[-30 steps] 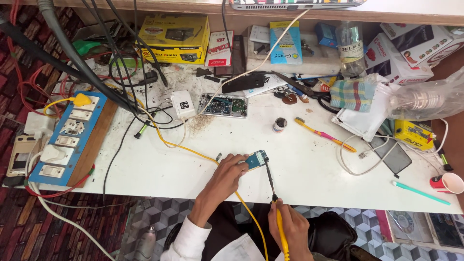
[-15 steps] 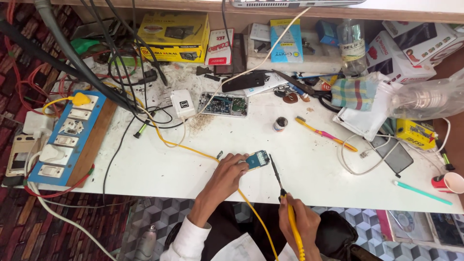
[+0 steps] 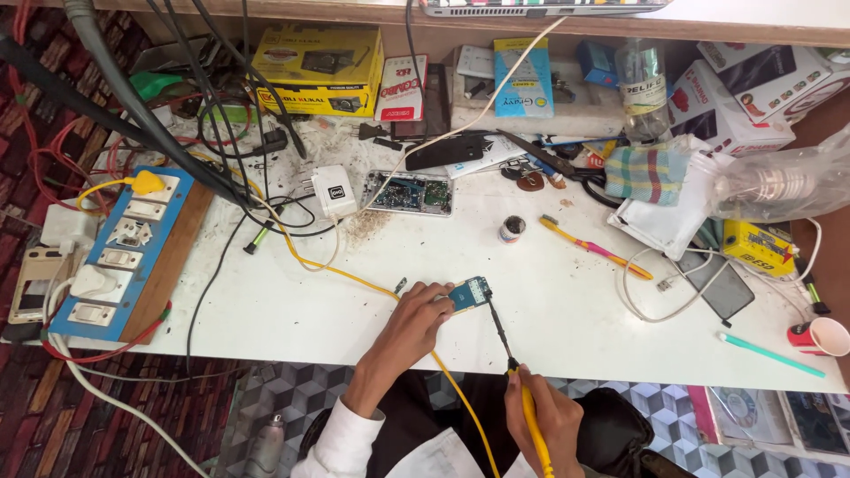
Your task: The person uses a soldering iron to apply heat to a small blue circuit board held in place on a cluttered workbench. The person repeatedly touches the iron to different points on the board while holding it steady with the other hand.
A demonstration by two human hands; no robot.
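My left hand [image 3: 414, 320] pins a small blue circuit board [image 3: 470, 292] flat on the white table [image 3: 292, 354], with the fingers on the board's left side. My right hand [image 3: 542, 425] grips a yellow-handled soldering iron [image 3: 522, 403] near the table's front edge. The iron's thin dark tip slants up and left and meets the board's right edge. A yellow cord runs from the iron under my left wrist and back across the table toward the blue switchboard [image 3: 119, 257].
A larger opened circuit board [image 3: 411, 193] and white charger [image 3: 335, 190] lie behind. A small flux tin [image 3: 511, 229], a yellow-pink toothbrush [image 3: 593, 248], a dark phone [image 3: 724, 285], a teal pen [image 3: 768, 354] and a red cup [image 3: 822, 336] lie right. Boxes and tangled cables crowd the back.
My right hand has shifted slightly right along the table's front edge and the iron's tip has come onto the blue board's right edge. My left hand stays on the board.
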